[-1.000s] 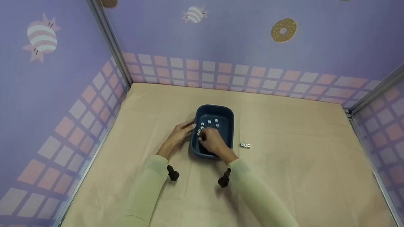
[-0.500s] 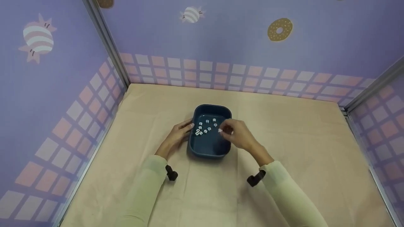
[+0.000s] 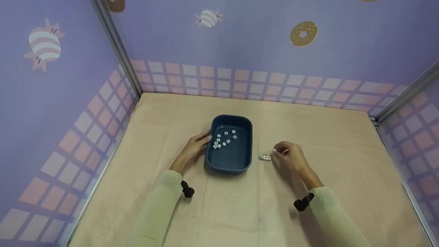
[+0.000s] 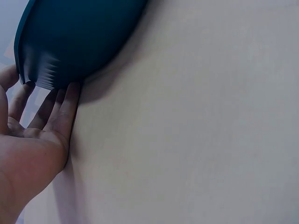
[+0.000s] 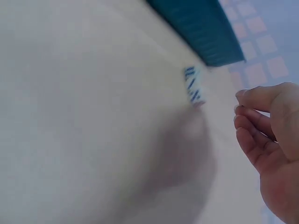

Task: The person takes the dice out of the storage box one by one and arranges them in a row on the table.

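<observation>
In the head view a dark blue rectangular tray sits on the cloth, with several small white dice scattered in its far and left part. My left hand rests against the tray's left outer wall, thumb near the rim; in the left wrist view its fingers are extended along the wall. Right of the tray, my right hand pinches one die between thumb and fingers, just above the cloth. Close by lies a short row of three dice, touching each other. The pinched die is hidden in the right wrist view.
A beige cloth covers the table. Purple panels with a pink and white check border stand behind and at both sides, joined by metal corner posts.
My right hand has picked a die out of the tray and carried it rightward to beside the row of dice. My left hand stays at the tray's wall.
</observation>
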Tool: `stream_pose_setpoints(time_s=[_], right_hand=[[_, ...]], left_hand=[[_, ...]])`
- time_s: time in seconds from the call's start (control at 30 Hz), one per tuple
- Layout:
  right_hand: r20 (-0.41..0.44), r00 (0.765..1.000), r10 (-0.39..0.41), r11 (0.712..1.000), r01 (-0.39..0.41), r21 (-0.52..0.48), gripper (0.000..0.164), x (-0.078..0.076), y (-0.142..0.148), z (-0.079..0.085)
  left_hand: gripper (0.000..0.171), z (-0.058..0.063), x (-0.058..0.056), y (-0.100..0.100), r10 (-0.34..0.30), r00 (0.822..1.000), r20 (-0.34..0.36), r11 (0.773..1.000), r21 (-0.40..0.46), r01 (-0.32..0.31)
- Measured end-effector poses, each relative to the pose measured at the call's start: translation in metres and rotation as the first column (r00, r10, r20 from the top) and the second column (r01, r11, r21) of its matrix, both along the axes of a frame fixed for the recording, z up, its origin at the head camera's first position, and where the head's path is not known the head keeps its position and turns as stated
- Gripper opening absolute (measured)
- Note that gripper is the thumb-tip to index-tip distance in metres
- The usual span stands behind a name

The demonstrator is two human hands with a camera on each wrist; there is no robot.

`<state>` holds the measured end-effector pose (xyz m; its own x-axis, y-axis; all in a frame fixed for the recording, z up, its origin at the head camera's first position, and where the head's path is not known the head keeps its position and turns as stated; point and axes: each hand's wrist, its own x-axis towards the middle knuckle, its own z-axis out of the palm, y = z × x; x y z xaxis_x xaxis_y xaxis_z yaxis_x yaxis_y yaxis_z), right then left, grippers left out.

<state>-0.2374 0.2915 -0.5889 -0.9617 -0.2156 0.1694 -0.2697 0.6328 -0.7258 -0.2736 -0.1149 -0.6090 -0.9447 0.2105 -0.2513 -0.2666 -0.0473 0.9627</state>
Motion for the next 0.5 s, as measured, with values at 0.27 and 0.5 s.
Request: stream_pose_setpoints(time_s=[0.27, 0.5], right_hand=[[0.052, 0.998, 0.031, 0.998, -0.034, 0.061, 0.015, 0.009, 0.006, -0.019], [0.086, 0.994, 0.060, 0.996, -0.066, 0.063, 0.016, 0.010, 0.005, -0.022]], left_hand=[[0.054, 0.001, 0.002, 0.000, -0.007, 1.000, -0.019, 1.000, -0.023, 0.007], [0.059, 0.000, 0.002, -0.002, -0.010, 1.000, -0.002, 1.000, 0.010, 0.010]])
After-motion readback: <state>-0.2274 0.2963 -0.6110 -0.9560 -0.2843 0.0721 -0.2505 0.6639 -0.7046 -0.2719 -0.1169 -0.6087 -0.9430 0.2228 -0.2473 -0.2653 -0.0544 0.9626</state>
